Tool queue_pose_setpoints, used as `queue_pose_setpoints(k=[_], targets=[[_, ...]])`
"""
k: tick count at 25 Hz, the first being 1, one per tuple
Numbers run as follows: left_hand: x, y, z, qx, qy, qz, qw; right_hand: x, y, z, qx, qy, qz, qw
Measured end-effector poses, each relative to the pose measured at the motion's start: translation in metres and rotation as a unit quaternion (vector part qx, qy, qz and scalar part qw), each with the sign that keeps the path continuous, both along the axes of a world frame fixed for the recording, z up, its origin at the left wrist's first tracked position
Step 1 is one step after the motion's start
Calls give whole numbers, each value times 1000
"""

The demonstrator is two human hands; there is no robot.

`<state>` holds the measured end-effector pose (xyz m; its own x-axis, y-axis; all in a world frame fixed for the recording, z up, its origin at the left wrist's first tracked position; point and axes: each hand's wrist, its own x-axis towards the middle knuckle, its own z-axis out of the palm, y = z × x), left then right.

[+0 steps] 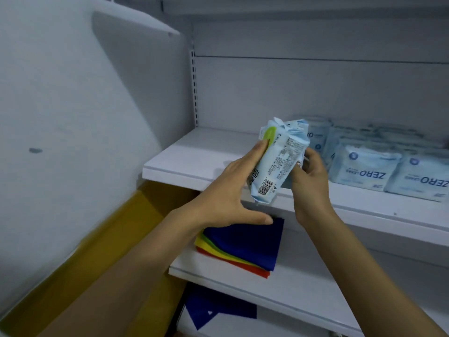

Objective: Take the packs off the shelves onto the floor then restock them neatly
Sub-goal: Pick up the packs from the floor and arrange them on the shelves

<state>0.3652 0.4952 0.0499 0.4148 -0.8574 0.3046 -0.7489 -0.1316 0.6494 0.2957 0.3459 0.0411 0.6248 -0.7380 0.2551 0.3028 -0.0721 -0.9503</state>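
Restock seems partway: stacked packs (364, 166) sit at right of shelf (194, 154), w/ room at left. 1 pack (279, 161) is over shelf front edge, right hand (308, 181) curled round it, left hand (226, 190) pressing flat on its side.

The light here is cool, flat and rather dim, falling from above and leaving soft shadow beneath the upper shelf (194, 156) where the coloured cloths (243, 242) lie. The packs (364, 166) at the back right look smeared, the print on the held pack (279, 161) reads only partly, and the wide lens bows the wall (73, 105) and shelf edges near the borders
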Motion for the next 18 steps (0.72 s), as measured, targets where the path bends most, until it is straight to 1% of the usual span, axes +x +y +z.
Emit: queue_pose_setpoints(k=[1, 3, 5, 7, 8, 9, 10, 12, 13, 15, 16, 18], targets=[[5, -9, 3, 1, -33, 12, 999, 5, -9, 4, -18, 8, -3, 1000], [14, -31, 9, -51, -68, 62, 994, 13, -26, 13, -70, 12, -18, 997], [20, -54, 11, -111, -44, 117, 986, 18, -42, 22, -129, 8, -22, 991], [27, -78, 10, -145, -23, 154, 977, 21, -58, 26, -157, 0, 25, 987], [30, -91, 9, -148, -23, 172, 974, 21, -68, 28, -174, 14, 62, 983], [34, -104, 8, -142, -23, 192, 971, 22, -76, 30, -212, 50, 91, 972], [37, -118, 8, -128, -17, 212, 969, 24, -87, 32, -268, 99, 106, 952], [39, -143, 3, -114, 26, 214, 970, 29, -114, 39, -353, 170, 109, 914], [41, -154, -2, -121, 68, 191, 972, 34, -132, 44, -363, 182, 108, 908], [45, -173, -8, -127, 163, 144, 968, 48, -173, 56, -353, 211, 128, 902], [50, -181, -11, -130, 196, 137, 962, 57, -195, 59, -346, 236, 151, 895], [65, -199, -13, -146, 210, 170, 952, 74, -229, 60, -339, 279, 201, 875]])
